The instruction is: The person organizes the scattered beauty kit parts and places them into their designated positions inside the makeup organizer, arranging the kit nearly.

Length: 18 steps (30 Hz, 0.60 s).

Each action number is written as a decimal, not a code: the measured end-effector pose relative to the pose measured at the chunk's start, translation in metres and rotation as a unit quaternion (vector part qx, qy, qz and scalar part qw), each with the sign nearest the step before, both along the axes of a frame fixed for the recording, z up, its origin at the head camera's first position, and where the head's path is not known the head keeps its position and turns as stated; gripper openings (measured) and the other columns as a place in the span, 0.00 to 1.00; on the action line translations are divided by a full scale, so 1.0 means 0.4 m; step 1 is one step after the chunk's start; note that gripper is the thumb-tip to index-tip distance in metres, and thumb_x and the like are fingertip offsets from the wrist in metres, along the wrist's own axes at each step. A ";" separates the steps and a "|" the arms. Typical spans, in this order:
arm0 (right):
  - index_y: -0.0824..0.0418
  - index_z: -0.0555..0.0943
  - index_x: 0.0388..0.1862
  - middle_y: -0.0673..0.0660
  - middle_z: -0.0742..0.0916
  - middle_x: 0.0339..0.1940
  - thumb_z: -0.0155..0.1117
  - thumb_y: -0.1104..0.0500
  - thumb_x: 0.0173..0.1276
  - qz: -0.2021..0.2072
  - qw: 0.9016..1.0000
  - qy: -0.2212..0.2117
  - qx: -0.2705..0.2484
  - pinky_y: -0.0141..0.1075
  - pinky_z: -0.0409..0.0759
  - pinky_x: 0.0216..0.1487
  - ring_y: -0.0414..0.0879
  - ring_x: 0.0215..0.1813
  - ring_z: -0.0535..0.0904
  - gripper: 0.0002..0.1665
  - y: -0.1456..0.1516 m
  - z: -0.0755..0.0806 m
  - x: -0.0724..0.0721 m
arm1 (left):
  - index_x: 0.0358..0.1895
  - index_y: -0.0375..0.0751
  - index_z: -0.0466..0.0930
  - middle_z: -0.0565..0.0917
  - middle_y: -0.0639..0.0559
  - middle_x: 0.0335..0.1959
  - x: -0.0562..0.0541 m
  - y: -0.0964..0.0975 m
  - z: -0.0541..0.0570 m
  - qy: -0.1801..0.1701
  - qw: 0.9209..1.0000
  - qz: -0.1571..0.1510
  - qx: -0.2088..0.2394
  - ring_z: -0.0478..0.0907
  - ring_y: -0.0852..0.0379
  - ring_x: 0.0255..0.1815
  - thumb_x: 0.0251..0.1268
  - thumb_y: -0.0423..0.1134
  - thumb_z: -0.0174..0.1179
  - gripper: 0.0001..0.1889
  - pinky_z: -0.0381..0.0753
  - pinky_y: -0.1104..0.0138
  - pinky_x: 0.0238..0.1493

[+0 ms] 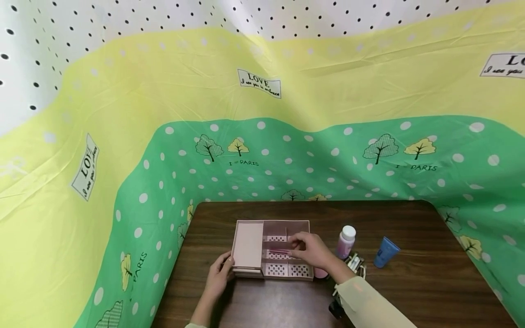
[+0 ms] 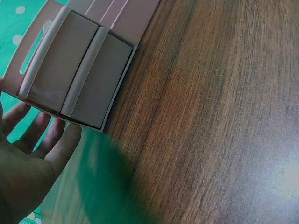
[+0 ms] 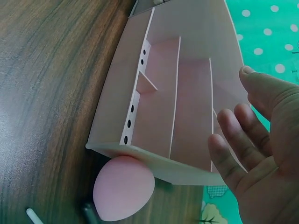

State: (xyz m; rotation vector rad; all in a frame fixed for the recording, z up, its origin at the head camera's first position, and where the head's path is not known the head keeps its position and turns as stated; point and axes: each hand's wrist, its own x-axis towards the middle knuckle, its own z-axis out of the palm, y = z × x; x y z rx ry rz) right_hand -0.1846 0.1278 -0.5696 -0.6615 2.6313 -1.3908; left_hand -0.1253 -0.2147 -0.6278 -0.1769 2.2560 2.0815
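Observation:
A pink desk organizer (image 1: 249, 243) stands on the brown table, with a flat lid on its left half and divided compartments on its right. My left hand (image 1: 218, 275) touches its left side near the front corner; in the left wrist view the fingers rest against the wall beside two drawers (image 2: 88, 70). Over the right compartments hovers my right hand (image 1: 312, 249), fingers loosely bent. Thin pink sticks (image 1: 279, 251) lie in the middle compartment near those fingertips. In the right wrist view, nothing shows between the thumb and fingers.
A pink egg-shaped sponge (image 3: 124, 189) lies against the organizer's right side. Further right are a white-capped pink bottle (image 1: 346, 241), a cluster of slender items (image 1: 356, 263) and a blue tube (image 1: 386, 252). A dark object (image 1: 336, 309) sits near my right sleeve. Patterned curtains (image 1: 246, 182) surround the table.

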 end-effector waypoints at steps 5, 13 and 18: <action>0.56 0.86 0.48 0.59 0.87 0.43 0.78 0.60 0.63 -0.008 1.000 0.015 -0.002 0.33 0.83 0.41 0.44 0.41 0.83 0.15 0.018 0.000 0.013 | 0.71 0.32 0.71 0.80 0.44 0.48 0.000 -0.002 -0.003 -0.001 1.000 -0.002 0.004 0.81 0.57 0.47 0.80 0.47 0.55 0.27 0.85 0.48 0.55; 0.53 0.87 0.46 0.58 0.87 0.43 0.78 0.58 0.63 -0.021 0.999 0.031 0.004 0.35 0.85 0.41 0.41 0.40 0.83 0.14 0.057 0.010 0.028 | 0.71 0.31 0.71 0.80 0.43 0.48 0.002 -0.005 0.000 0.002 1.000 -0.004 0.000 0.81 0.58 0.47 0.80 0.47 0.55 0.27 0.86 0.48 0.54; 0.54 0.87 0.46 0.54 0.88 0.37 0.79 0.58 0.62 -0.030 0.999 0.032 0.006 0.34 0.85 0.39 0.41 0.38 0.83 0.14 0.086 0.013 0.035 | 0.70 0.32 0.72 0.79 0.43 0.48 0.002 -0.005 0.003 -0.001 1.000 -0.002 0.000 0.80 0.57 0.47 0.80 0.47 0.56 0.27 0.86 0.49 0.54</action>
